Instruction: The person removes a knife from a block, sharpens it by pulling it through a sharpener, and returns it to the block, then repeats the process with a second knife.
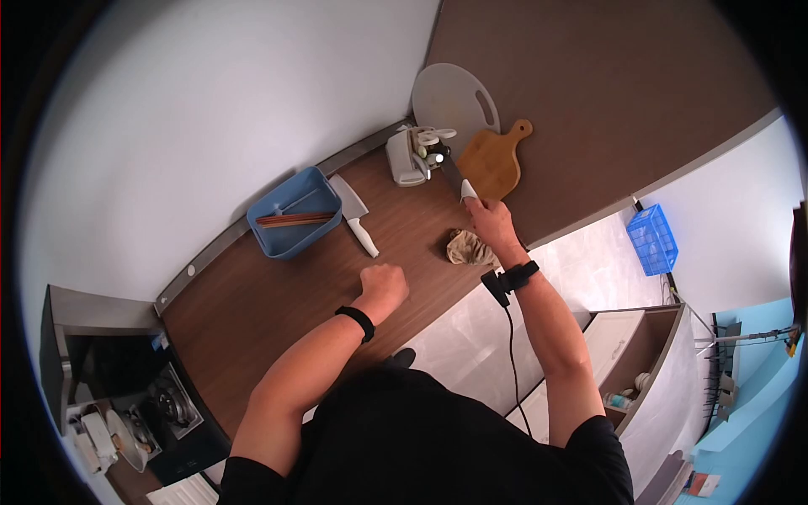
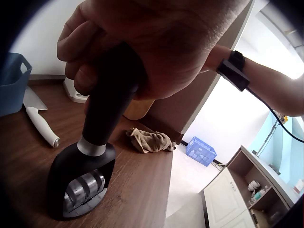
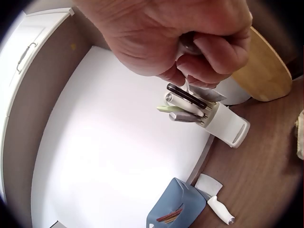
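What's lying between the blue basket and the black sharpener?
A white-handled cleaver, flat on the counter, beside the blue basket; the left hand grips the black sharpener. The left wrist view shows it.

bare counter (image 1: 278,295) around sharpener (image 2: 83,175), cleaver (image 1: 355,215) beyond

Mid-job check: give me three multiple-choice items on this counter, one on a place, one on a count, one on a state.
1. Where does the cleaver lie? A) on the counter beside the blue bin B) inside the knife holder C) under the rag
2. How many cutting boards stand against the wall? A) one B) three C) two
3. What is the left hand doing? A) lying flat B) gripping the sharpener handle C) holding the rag
Answers: 1 A, it lies by the bin's side. 2 C, one white, one wooden. 3 B, its fingers curl round the black handle.
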Tool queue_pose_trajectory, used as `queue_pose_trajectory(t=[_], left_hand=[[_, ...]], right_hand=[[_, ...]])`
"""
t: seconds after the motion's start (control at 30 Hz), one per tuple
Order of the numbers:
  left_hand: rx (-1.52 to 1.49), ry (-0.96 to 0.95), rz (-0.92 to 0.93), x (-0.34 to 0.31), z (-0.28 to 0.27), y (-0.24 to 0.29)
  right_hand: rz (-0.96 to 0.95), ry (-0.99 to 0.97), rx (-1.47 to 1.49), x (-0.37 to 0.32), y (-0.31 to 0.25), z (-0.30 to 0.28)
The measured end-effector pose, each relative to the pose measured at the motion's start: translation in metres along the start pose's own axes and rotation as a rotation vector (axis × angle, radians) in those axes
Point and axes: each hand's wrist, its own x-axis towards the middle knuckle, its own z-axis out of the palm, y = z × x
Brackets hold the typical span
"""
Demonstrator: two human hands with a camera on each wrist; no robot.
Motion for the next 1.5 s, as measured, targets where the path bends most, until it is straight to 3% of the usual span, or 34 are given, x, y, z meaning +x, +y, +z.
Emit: queue_pose_trajectory(t=[0.2,0.33,0.4,0.57,0.7,0.77,0.87,1.07,1.2,1.27,1.5], left_hand=[[-0.012,-0.061,0.000,-0.001,-0.005,0.001],[-0.005,-0.099,-0.006,0.002,0.003,-0.003],[-0.048,0.029,0.046,0.001,0.015,-0.008],[0.002,0.049,0.056,0.003,0.030,-0.010],[-0.023,-0.019,0.037,0.002,0.016,-0.007],[-0.034,0.018,0.029,0.001,0.018,-0.007],[-0.038,0.064,0.024,0.004,0.028,-0.008],[-0.023,0.060,0.050,0.002,0.027,-0.008],[-0.003,0.110,0.055,0.001,0.033,-0.008],[0.001,0.132,0.060,0.001,0.035,-0.008],[-0.022,0.126,0.058,0.000,0.026,-0.007]], right_hand=[[0.095,-0.064,0.099,0.014,-0.024,-0.005],[0.178,-0.141,0.353,0.039,-0.044,-0.004],[0.214,-0.172,0.450,0.052,-0.054,-0.001],[0.250,-0.159,0.668,0.092,-0.062,0.012],[0.252,-0.141,0.554,0.113,-0.066,0.020],[0.135,-0.104,0.355,0.118,-0.067,0.026],[0.085,-0.118,0.281,0.122,-0.065,0.031],[0.012,-0.109,0.331,0.104,-0.067,0.031],[0.008,-0.150,0.217,0.107,-0.071,0.026],[0.109,-0.209,0.070,0.105,-0.080,0.023],[0.200,-0.194,0.118,0.116,-0.082,0.034]])
